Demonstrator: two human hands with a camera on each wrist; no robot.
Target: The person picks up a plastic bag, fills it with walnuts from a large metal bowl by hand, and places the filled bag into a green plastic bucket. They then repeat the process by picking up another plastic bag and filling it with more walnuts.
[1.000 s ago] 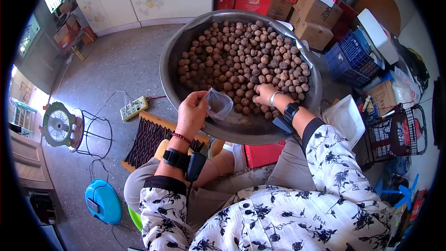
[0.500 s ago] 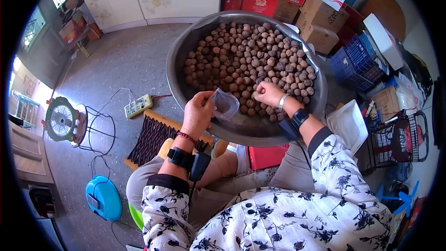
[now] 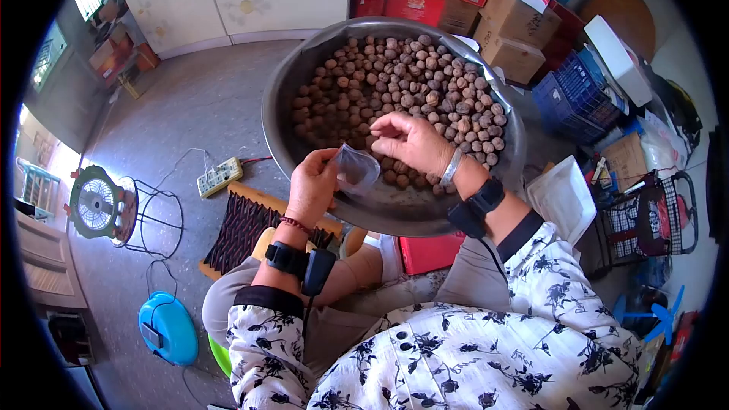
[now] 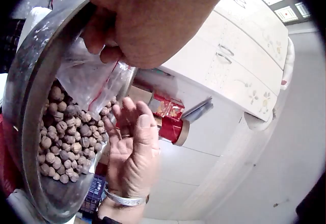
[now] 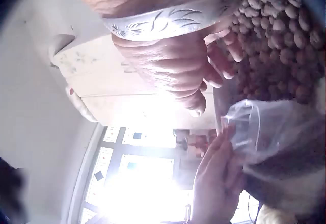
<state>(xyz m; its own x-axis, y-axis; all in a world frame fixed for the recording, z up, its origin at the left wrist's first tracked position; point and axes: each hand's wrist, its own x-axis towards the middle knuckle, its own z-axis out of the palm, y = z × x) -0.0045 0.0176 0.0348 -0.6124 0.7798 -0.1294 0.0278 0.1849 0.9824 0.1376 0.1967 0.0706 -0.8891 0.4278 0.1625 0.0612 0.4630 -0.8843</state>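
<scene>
A wide metal basin (image 3: pixel 277 133) holds a heap of walnuts (image 3: pixel 410 80). At its near left rim my left hand (image 3: pixel 311 182) pinches the edge of a clear plastic zip bag (image 3: pixel 358 171); a red line along the bag's mouth shows in the left wrist view. The bag hangs with its mouth spread over the walnuts. Just right of the bag, my right hand (image 3: pixel 414 144) hovers above the nuts. Its palm faces the left wrist camera, with fingers loosely bent and nothing seen between them.
The basin stands in front of my knees, with a red box (image 3: pixel 433 253) below its near rim. A slatted mat (image 3: pixel 247 228) and a power strip (image 3: pixel 220 176) lie to the left, near a fan (image 3: pixel 97 201). Cartons (image 3: pixel 512 30) and a blue crate (image 3: pixel 573 102) stand behind and right.
My right hand has risen from the walnuts and shifted left toward the bag's mouth, its fingers loosening. The left hand keeps its pinch on the bag.
</scene>
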